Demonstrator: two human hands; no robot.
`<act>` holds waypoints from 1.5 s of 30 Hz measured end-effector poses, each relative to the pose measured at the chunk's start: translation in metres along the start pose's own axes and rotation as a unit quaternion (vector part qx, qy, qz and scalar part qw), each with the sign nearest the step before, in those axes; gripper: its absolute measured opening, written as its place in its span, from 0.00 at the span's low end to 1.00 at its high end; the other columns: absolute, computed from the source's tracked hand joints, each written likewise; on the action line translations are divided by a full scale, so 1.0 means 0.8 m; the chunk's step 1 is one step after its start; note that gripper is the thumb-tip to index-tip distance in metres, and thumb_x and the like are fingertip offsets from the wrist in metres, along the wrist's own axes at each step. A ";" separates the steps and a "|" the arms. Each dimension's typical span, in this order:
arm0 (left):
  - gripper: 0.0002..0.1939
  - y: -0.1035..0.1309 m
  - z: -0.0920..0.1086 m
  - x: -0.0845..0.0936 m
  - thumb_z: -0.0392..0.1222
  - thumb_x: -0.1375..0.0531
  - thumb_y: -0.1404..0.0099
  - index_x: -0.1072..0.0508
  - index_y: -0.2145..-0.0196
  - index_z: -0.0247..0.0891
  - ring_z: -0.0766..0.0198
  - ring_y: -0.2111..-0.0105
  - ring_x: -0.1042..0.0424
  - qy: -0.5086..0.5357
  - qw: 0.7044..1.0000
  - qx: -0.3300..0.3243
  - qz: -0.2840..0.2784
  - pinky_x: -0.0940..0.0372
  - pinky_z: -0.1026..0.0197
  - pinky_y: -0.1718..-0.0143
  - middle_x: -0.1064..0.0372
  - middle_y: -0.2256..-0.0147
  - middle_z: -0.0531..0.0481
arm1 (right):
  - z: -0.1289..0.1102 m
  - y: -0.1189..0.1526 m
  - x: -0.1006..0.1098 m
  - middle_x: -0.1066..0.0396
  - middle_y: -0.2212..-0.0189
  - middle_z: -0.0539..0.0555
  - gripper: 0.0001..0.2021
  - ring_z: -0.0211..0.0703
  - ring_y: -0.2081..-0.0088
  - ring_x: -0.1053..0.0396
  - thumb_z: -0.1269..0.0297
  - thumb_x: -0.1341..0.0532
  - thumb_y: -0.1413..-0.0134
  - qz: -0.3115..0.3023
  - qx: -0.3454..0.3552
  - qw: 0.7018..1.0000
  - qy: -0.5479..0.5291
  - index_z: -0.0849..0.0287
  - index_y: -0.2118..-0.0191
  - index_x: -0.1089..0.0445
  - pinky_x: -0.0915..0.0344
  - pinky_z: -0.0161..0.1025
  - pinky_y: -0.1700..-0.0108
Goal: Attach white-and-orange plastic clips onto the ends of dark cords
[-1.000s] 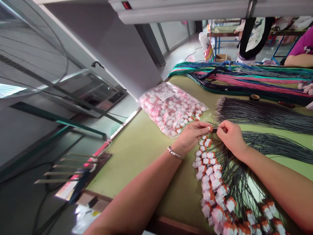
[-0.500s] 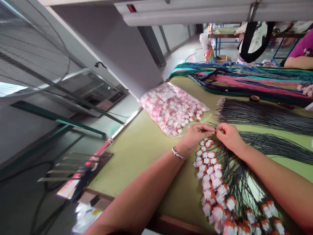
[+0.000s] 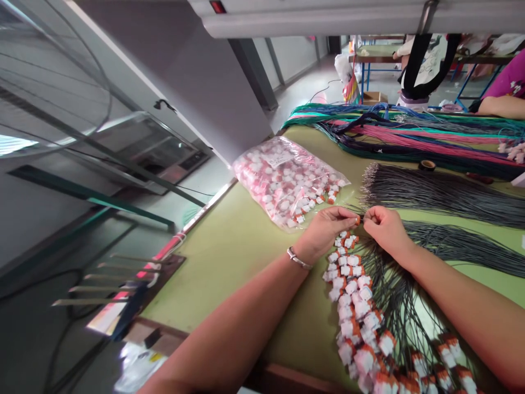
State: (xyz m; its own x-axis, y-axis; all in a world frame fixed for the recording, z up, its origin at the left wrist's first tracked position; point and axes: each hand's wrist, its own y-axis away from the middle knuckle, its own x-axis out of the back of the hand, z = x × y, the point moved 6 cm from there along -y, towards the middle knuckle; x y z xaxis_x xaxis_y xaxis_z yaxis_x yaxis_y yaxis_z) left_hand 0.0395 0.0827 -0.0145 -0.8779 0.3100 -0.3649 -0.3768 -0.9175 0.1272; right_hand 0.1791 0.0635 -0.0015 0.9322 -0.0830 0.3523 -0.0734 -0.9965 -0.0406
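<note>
Two hands meet over one bench (image 3: 229,257), whose smooth green top runs out towards eight o'clock. The left hand (image 3: 327,231) has thumb and forefinger pinched on one small connector (image 3: 357,220), its orange part showing; the right hand (image 3: 385,230) sits just beside it at three o'clock, fingertips together on one short dark lead (image 3: 362,219), mostly hidden. One shiny band (image 3: 298,257) circles the left wrist. At six o'clock from the hands lies one heap of blocky white-and-orange connectors (image 3: 355,306), too overlapped to count, thin black wires trailing from them. One clear, crinkled plastic bag (image 3: 266,191) at ten o'clock is packed with similar pieces; its one white label (image 3: 279,158) bears marks too small to read. Two bundles of fine dark wire, an upper bundle (image 3: 447,191) with pale, bristly ends and a lower bundle (image 3: 463,243), stretch towards three o'clock. One round tape roll (image 3: 427,164) lies at two, and blue, green and pink cables (image 3: 410,131) at one. Five slim bars (image 3: 90,301) jut out between eight and nine o'clock.
</note>
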 end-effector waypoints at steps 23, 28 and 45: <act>0.09 -0.006 -0.001 0.003 0.37 0.28 0.55 0.22 0.75 0.34 0.65 0.67 0.29 -0.036 0.998 -0.034 -0.045 0.36 0.61 0.59 0.25 0.69 0.48 | 0.006 -0.002 -0.004 0.45 0.86 0.43 0.05 0.30 0.84 0.52 0.63 0.46 0.64 -0.063 -0.073 0.994 -0.050 0.58 0.78 0.37 0.54 0.32 0.81; 0.10 -0.003 -0.003 0.001 0.38 0.28 0.55 0.22 0.75 0.34 0.66 0.68 0.29 -0.031 0.998 -0.021 -0.049 0.36 0.61 0.60 0.25 0.71 0.48 | 0.005 -0.004 -0.005 0.43 0.85 0.45 0.06 0.32 0.81 0.49 0.62 0.45 0.64 -0.055 -0.025 0.998 -0.015 0.59 0.80 0.36 0.51 0.32 0.79; 0.10 -0.002 -0.006 0.005 0.37 0.28 0.54 0.23 0.73 0.34 0.67 0.69 0.26 0.070 0.997 0.032 -0.029 0.32 0.63 0.60 0.24 0.70 0.49 | 0.005 0.003 -0.004 0.46 0.88 0.41 0.06 0.32 0.87 0.49 0.61 0.43 0.60 -0.058 -0.088 0.988 -0.111 0.57 0.76 0.38 0.51 0.32 0.85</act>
State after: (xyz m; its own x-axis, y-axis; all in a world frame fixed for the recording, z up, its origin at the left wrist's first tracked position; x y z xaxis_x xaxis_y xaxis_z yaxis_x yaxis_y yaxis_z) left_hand 0.0383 0.0845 -0.0205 -0.8055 0.3203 -0.4985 -0.4482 -0.8797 0.1590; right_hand 0.1777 0.0612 -0.0066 0.9914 0.0166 0.1298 -0.0041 -0.9874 0.1579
